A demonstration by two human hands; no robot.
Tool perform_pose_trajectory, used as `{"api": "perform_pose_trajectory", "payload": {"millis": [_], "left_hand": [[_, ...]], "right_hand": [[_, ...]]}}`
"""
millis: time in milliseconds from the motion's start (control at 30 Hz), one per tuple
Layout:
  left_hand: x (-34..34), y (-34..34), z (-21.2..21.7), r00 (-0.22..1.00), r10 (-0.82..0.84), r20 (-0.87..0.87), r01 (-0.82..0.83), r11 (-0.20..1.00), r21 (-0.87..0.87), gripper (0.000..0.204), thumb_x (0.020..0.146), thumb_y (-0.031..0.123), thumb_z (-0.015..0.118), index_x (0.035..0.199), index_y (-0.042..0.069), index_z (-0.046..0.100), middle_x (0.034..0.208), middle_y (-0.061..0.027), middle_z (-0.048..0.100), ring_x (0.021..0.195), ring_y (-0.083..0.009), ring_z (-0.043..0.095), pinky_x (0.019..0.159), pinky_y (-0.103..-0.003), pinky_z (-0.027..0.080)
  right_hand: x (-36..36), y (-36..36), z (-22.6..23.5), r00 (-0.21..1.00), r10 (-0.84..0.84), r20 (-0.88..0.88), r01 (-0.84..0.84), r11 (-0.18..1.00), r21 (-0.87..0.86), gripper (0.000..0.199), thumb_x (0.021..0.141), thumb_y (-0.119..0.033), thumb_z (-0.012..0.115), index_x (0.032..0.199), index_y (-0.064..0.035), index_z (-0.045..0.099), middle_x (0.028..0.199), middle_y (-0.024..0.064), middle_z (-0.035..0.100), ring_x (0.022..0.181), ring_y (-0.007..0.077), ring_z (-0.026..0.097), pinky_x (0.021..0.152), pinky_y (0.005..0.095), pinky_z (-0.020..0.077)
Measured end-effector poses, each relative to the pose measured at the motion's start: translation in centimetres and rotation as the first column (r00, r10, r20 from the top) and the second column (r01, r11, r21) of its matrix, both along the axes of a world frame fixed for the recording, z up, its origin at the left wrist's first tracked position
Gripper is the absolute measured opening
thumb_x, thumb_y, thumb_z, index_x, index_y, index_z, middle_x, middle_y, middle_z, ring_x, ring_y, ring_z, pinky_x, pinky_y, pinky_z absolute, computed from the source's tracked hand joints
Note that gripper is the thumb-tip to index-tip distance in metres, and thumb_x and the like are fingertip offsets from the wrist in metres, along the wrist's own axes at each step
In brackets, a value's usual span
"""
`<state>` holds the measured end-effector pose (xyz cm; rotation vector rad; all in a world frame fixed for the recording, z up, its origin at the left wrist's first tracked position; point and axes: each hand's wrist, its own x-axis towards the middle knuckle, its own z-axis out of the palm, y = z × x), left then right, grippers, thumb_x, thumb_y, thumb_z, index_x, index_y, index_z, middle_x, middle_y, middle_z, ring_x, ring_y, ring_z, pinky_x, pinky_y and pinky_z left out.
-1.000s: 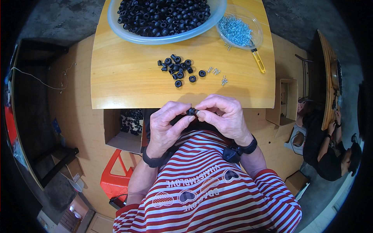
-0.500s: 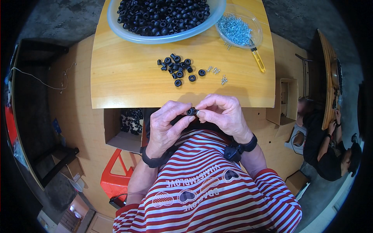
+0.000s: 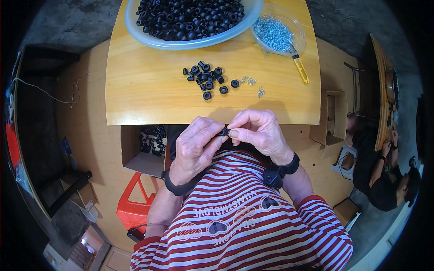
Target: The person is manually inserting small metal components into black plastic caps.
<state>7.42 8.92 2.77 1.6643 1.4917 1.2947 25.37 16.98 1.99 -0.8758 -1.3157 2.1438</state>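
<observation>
Just off the front edge of the yellow wooden table (image 3: 149,97), my two hands meet over a small round black rubber-like part (image 3: 223,132). My left hand (image 3: 197,143) pinches it between thumb and fingertips. Against its right side press the thumb and index finger of my right hand (image 3: 258,133); anything tiny between them is hidden. Beyond my hands lies a loose group of black parts (image 3: 207,85), knob-like with ring-shaped openings. Small piles of clear or silvery little pieces (image 3: 261,92) lie to the right of that group.
A large translucent basin (image 3: 181,45) of black parts stands at the back. Beside it is a clear bowl (image 3: 300,43) of bluish small pieces, with a yellow-handled cutter (image 3: 300,70). An open carton (image 3: 135,156) sits below left, near a red stool (image 3: 131,198). Another person (image 3: 384,176) works at far right.
My left fingers have closed further around the black part, covering more of it. My right hand stays nearly in place, still pinching at its side.
</observation>
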Motion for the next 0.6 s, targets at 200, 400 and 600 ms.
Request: {"api": "perform_pose_trajectory", "payload": {"millis": [200,400,600], "left_hand": [[-0.2,-0.31,0.19,1.0,-0.012,0.008,0.012,0.999,-0.053,0.028,0.073,0.001,0.077,0.099,-0.001,0.067,0.089,-0.0124,0.066,0.082,-0.0252,0.066,0.07,-0.032,0.052],[-0.24,-0.37,0.21,0.999,-0.012,0.033,0.014,0.998,-0.069,0.028,0.073,0.001,0.077,0.099,0.0,0.067,0.089,-0.0122,0.066,0.083,-0.0249,0.065,0.071,-0.032,0.052],[-0.16,-0.26,0.26,0.999,-0.023,-0.034,0.022,1.0,-0.022,0.028,0.073,-0.001,0.076,0.099,-0.001,0.066,0.088,-0.0123,0.065,0.082,-0.0252,0.065,0.07,-0.032,0.052]], "right_hand": [[-0.04,-0.07,0.62,1.0,-0.003,-0.018,0.003,0.999,0.032,0.006,0.086,-0.001,0.068,0.093,0.0011,0.068,0.077,0.0033,0.067,0.067,0.0059,0.061,0.061,0.0193,0.0492],[-0.05,-0.03,0.78,1.0,-0.003,0.005,0.002,0.998,0.07,0.007,0.086,0.0,0.067,0.093,0.0007,0.068,0.077,0.0027,0.067,0.068,0.0056,0.061,0.062,0.0192,0.0492],[0.09,0.13,0.06,0.999,0.035,-0.004,-0.035,0.998,0.054,0.007,0.086,-0.001,0.068,0.092,0.0005,0.069,0.077,0.0025,0.067,0.068,0.0054,0.061,0.062,0.0192,0.0492]]}}
